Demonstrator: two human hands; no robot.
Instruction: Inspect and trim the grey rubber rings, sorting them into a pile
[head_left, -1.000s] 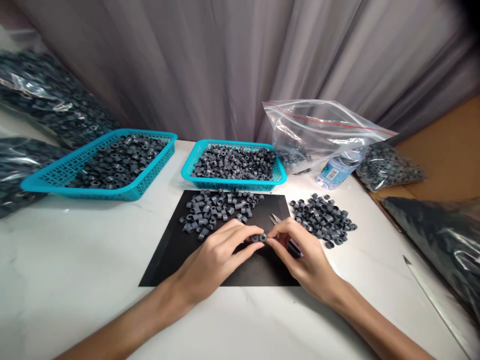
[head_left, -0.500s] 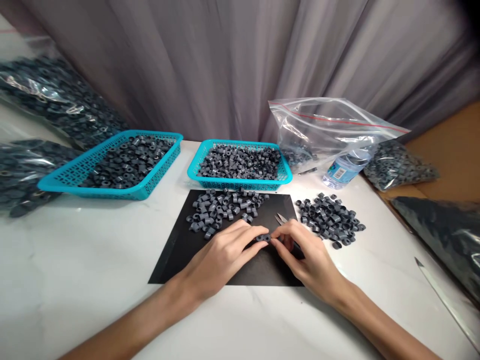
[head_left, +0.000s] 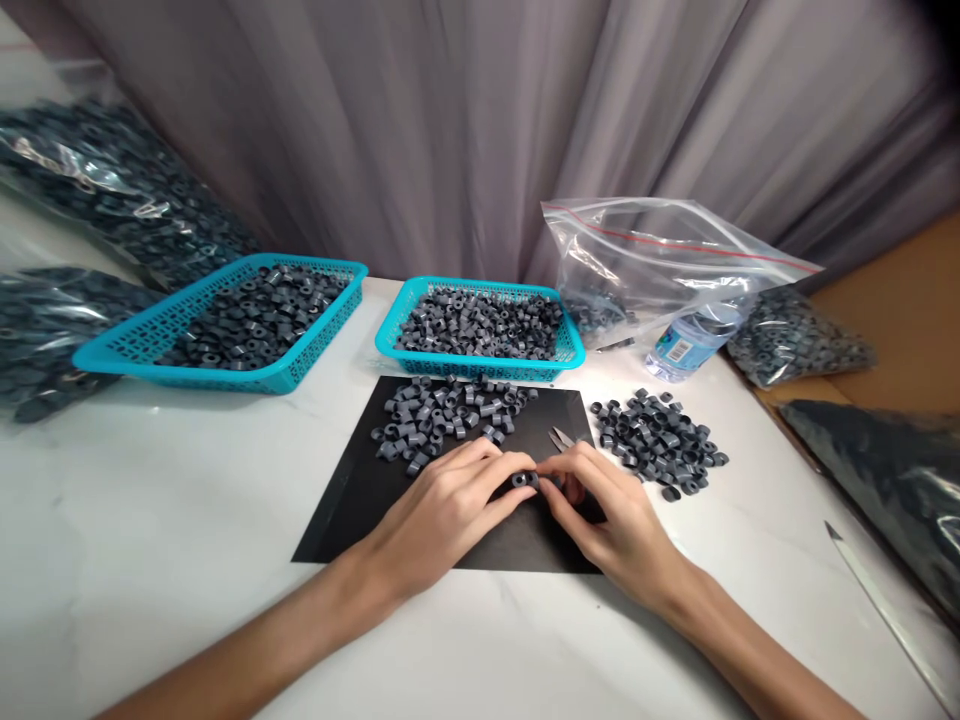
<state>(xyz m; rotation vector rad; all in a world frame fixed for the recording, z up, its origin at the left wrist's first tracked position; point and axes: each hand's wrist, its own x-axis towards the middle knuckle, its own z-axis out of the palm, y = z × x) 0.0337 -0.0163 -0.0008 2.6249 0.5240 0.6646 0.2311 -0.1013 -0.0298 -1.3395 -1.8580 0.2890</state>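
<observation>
Small grey plastic rings (head_left: pixel 526 480) sit between my two hands over a black mat (head_left: pixel 352 510). My left hand (head_left: pixel 450 510) is closed, its thumb and index finger pinching the rings from the left. My right hand (head_left: pixel 607 505) is also closed, its fingertips meeting the same rings from the right. The pointed blades of small scissors (head_left: pixel 559 438) stick out beyond my right fingers; their handle is hidden, and I cannot tell whether that hand grips it. Behind my left hand, a loose pile of grey rings (head_left: pixel 427 420) lies on the mat.
Another ring pile (head_left: pixel 660 440) lies right of the mat. Two blue baskets (head_left: pixel 480 372) (head_left: pixel 217 378) hold many rings. An open zip bag (head_left: pixel 637 245), a water bottle (head_left: pixel 686 345) and filled bags (head_left: pixel 795 340) stand at the right; more filled bags (head_left: pixel 120 190) are at the left.
My view has shifted slightly. The pinched rings have turned a little between my fingertips, and my right index finger has come closer to my left one.
</observation>
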